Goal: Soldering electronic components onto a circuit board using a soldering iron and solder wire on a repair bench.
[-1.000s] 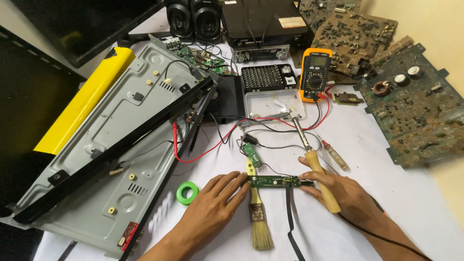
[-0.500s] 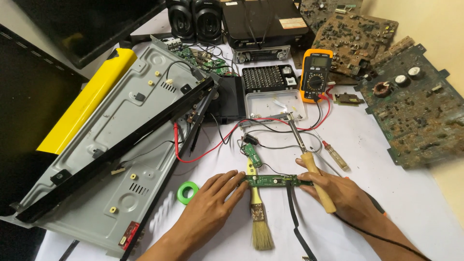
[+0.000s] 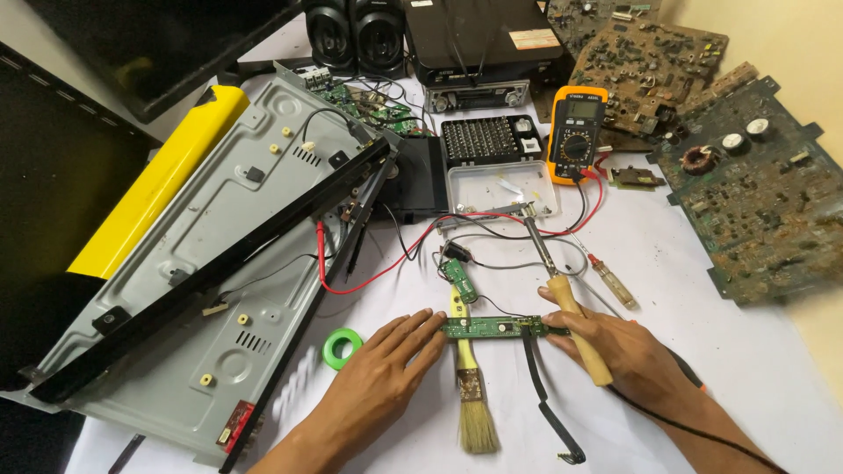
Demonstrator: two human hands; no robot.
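Overhead, both hands [image 3: 386, 373] rest on a cluttered white tabletop [image 3: 755, 351].

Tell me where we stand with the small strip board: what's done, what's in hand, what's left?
Looks done: the grey metal chassis lies opened up, and the narrow green circuit board is out on the white table. In hand: left hand steadies the board's left end; right hand rests at its right end beside the soldering iron. Left: the multimeter and its red lead remain unused; whether any joint is soldered is unclear.
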